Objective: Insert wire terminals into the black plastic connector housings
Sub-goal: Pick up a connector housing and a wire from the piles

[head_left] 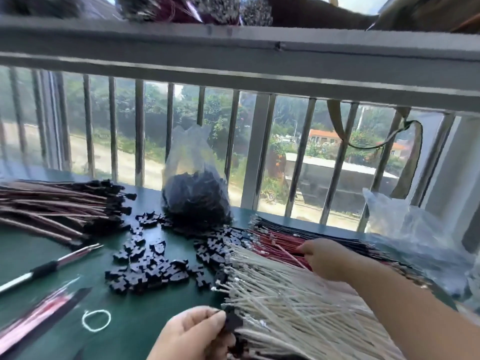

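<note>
Loose black connector housings (150, 263) lie scattered across the middle of the green table (130, 326). At the bottom centre my left hand (194, 333) pinches one black housing (232, 322) beside a fan of white wires (285, 294) with metal terminals at their left ends. Behind them lie red wires (275, 242) and black wires (324, 236). My right hand (324, 258) reaches over the white wires and pinches a single red wire (292, 257) from the red pile. Finished dark red and black wires with housings (65, 206) are stacked at the left.
A clear bag of black housings (194, 193) stands at the table's far edge before a grey railing (233, 61). Crumpled clear plastic (415, 235) lies at the right. A pen (52, 266), a flat red and black packet (39, 318) and a white rubber band (96, 320) lie at the left front.
</note>
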`<action>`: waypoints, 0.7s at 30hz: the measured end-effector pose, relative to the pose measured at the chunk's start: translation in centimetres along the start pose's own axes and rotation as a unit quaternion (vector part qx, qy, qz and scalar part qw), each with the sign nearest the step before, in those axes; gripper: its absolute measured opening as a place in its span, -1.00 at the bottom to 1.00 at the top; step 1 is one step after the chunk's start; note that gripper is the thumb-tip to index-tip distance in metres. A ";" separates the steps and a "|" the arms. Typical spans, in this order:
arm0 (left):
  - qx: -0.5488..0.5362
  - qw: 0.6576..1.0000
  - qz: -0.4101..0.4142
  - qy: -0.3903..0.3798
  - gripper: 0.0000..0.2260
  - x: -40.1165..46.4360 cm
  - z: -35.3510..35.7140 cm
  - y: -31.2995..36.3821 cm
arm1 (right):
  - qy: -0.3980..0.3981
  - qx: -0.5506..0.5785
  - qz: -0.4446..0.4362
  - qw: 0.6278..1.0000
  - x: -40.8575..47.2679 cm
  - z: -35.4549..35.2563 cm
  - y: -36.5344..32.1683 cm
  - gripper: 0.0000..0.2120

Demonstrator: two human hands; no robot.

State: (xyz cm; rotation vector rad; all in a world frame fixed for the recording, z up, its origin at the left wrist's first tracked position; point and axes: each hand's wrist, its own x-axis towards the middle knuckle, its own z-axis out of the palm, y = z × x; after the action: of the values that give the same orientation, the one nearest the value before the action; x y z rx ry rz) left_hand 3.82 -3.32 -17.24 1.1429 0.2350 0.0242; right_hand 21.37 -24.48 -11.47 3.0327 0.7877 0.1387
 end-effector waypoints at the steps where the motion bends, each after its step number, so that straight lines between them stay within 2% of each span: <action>1: -0.006 1.000 0.007 -0.002 -0.74 -0.4 -0.5 0.1 | -0.018 -0.016 0.001 1.000 0.8 0.6 -0.6 -0.62; 5: 0.025 0.999 0.024 0.016 -0.75 0.0 -1.1 -1.0 | 0.049 -0.011 0.050 0.997 2.4 2.2 -1.6 -0.79; 9: 0.041 0.998 0.034 0.013 -0.69 0.1 -0.9 -1.2 | 0.082 -0.083 0.011 0.993 2.0 1.5 -1.4 -0.81; 13: 0.050 0.998 0.028 0.015 -0.75 0.0 -1.0 -1.3 | 0.077 -0.026 -0.005 0.997 0.5 0.6 -0.4 -0.80; 16: 0.065 0.997 0.036 0.016 -0.87 -0.1 -0.8 -1.5 | 0.099 -0.037 -0.021 0.994 -1.1 0.5 0.3 -0.80; 21: 0.075 0.996 0.050 0.016 -0.88 0.0 -0.8 -1.8 | 0.234 0.079 -0.017 0.969 -1.9 0.4 1.8 -0.88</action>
State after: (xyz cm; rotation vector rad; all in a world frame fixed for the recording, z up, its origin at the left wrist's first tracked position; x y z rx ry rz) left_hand 3.51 -3.35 -19.18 1.3039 0.2097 0.1154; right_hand 20.59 -26.97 -12.02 3.1697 0.9069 0.8557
